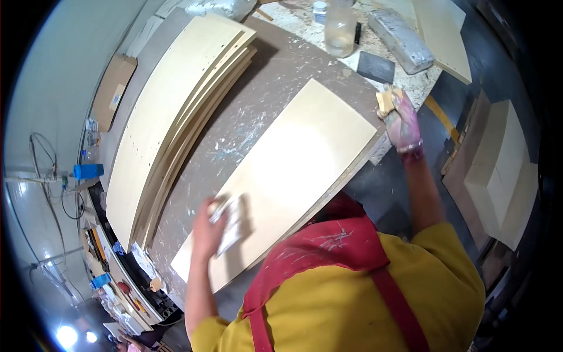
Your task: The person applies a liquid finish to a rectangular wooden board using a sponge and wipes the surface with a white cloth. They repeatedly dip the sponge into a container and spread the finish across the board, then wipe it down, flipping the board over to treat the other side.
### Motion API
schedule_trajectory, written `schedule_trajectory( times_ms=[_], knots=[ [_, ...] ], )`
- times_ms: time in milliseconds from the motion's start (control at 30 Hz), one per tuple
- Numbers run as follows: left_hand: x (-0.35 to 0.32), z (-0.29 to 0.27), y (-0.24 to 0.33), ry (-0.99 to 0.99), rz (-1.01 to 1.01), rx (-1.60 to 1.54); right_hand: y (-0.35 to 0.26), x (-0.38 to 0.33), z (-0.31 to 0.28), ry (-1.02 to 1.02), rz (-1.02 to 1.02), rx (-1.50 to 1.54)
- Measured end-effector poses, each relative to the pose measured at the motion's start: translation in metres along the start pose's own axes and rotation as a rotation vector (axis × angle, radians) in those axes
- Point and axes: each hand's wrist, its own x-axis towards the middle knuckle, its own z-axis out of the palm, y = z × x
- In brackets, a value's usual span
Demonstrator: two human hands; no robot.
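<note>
A long, pale wooden board (305, 152) lies slantwise on the worktable in front of me. Over its near left part, my left hand (208, 232) is closed on a white cloth (232, 226), blurred by motion; whether it is cloth or paper is hard to make out. Beyond the board's right end, my right hand (403, 122) wears a stained pinkish glove. Its fingers are wrapped round a small tan sponge-like block (387, 101), held off the board near the table's right corner.
Curved pale panels (170, 111) are stacked at the left of the paint-spattered table (275, 64). At the back stand a clear plastic jar (340, 32), a dark grey block (376, 67) and a plastic-wrapped bar (402, 40). More panels (498, 170) lean at the right.
</note>
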Motion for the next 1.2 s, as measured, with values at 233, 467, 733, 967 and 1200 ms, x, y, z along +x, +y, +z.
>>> schedule_trajectory(
  times_ms=[233,467,733,967,1200],
  knots=[
    [-0.149,-0.059,-0.318,0.474,-0.749,-0.208,0.059,0.093,0.041,-0.166,0.104,-0.210],
    [-0.121,-0.051,-0.319,0.411,-0.745,-0.412,0.083,0.160,0.013,-0.173,0.105,-0.381],
    [-0.113,-0.059,-0.334,0.722,-0.727,-1.057,0.060,0.172,0.017,-0.285,0.279,0.092],
    [-0.142,-0.142,-0.300,0.893,-0.601,-1.045,0.042,0.176,0.000,-0.687,0.310,0.478],
    [-0.173,-0.143,-0.274,1.107,-0.367,-0.995,-0.003,0.164,-0.037,-0.649,0.317,0.803]
  ],
)
